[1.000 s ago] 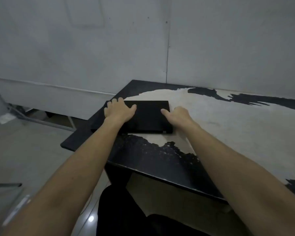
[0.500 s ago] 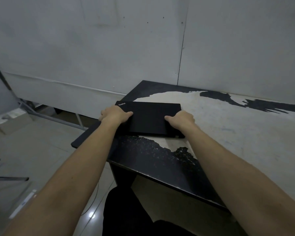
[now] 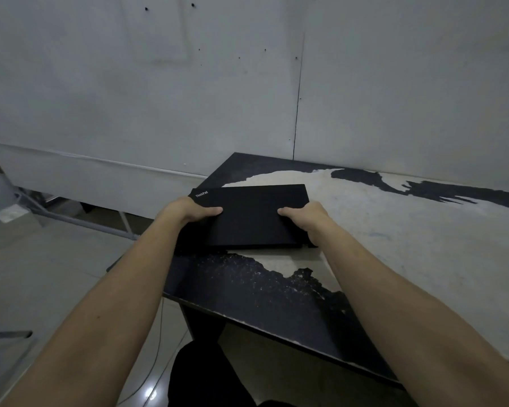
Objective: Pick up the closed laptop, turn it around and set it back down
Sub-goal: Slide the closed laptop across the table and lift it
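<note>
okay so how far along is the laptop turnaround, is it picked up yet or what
Done: both hands grip the closed laptop, left hand on its left edge, right hand on its right, thumbs on the lid. In hand: the lift; the far edge looks raised off the table, the near edge low. Left: turning it around and setting it down.

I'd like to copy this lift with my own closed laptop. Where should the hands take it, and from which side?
Grip the black laptop by its two short side edges, one hand per side, coming in from the near long edge. It is thin, wide and flat, so thumbs go on the lid with fingers curled beneath. The left hand and right hand hold it this way above the worn table.
</note>
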The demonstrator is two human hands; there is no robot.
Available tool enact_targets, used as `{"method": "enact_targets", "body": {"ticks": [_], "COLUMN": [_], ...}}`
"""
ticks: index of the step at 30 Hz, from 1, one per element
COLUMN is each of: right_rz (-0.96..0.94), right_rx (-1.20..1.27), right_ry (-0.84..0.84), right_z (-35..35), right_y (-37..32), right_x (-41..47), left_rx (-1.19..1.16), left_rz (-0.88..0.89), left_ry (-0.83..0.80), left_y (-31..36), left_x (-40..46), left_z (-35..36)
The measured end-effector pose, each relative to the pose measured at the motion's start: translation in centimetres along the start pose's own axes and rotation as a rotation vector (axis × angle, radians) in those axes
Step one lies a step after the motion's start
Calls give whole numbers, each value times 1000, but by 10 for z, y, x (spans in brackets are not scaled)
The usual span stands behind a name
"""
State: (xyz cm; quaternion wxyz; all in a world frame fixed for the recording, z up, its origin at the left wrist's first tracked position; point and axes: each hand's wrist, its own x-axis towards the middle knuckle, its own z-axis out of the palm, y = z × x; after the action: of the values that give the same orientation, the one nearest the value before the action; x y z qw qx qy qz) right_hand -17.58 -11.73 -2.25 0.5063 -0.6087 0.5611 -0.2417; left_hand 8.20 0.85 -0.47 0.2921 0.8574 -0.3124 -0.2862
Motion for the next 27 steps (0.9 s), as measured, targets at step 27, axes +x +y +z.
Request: {"method": "enact_targets", "body": {"ticks": [27], "right_rz": [95], "right_rx": [1132], "right_ry": [-24], "right_z": [-70], "right_y": [-22], "right_x": [-3], "left_rx": [-1126], "left_rz": [-9], "left_ry": [-97], "left_y": [27], "left_x": [-36], "left_z": [30]}}
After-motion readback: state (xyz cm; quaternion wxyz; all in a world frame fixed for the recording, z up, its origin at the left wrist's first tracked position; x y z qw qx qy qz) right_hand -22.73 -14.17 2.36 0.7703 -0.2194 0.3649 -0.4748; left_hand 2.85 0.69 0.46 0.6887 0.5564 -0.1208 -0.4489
